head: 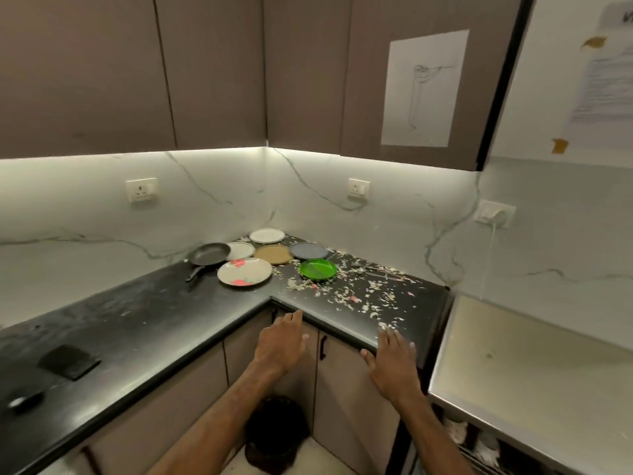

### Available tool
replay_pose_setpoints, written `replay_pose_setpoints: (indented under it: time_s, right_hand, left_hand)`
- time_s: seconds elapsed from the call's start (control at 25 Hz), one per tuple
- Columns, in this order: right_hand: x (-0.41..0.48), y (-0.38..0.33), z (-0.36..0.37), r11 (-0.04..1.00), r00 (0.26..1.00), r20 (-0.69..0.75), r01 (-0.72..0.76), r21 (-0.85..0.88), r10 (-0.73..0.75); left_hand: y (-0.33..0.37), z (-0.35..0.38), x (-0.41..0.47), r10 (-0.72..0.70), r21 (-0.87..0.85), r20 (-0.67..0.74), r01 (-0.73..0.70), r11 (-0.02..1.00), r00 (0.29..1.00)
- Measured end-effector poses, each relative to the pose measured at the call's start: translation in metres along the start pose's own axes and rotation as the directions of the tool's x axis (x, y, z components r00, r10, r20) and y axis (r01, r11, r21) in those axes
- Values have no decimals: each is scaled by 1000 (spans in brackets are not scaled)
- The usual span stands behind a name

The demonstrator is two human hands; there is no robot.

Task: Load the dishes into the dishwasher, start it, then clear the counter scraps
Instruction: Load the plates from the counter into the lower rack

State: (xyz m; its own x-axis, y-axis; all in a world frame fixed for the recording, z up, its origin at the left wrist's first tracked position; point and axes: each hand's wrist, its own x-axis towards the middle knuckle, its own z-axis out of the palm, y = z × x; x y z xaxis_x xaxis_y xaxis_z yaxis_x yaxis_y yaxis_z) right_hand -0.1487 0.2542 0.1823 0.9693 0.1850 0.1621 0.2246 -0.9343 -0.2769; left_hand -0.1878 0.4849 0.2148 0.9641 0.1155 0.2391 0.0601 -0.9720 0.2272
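Note:
Several plates crowd the corner of the black counter (144, 313): a white plate with red marks (244, 272), a green plate (318, 269), a grey plate (308, 250), a tan plate (273, 254) and two white plates (267, 235) (241, 250). A black frying pan (208, 255) lies left of them. White and pink scraps (356, 296) litter the counter's right part. My left hand (281, 341) hovers with straight fingers just below the counter's inner corner edge. My right hand (394, 363) is open, its fingertips at the counter's front edge, holding nothing.
A steel surface (534, 371) adjoins the counter on the right, with a rack below it. A dark bin (277, 430) stands on the floor under my arms. Cabinet doors (352, 399) sit beneath the counter. A black pad (68, 362) and a small dark object (25, 401) lie at left.

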Motion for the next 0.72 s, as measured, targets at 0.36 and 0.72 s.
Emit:
replay_pose_setpoints:
  time_s: [0.36, 0.72]
  right_hand:
    - [22, -133, 51, 993, 990, 80, 119, 2, -118]
    - [142, -152, 98, 985, 983, 76, 166, 47, -169]
  left_hand:
    - [-119, -28, 4, -57, -8, -63, 57, 998, 996]
    - [-171, 15, 82, -102, -18, -50, 101, 995, 993]
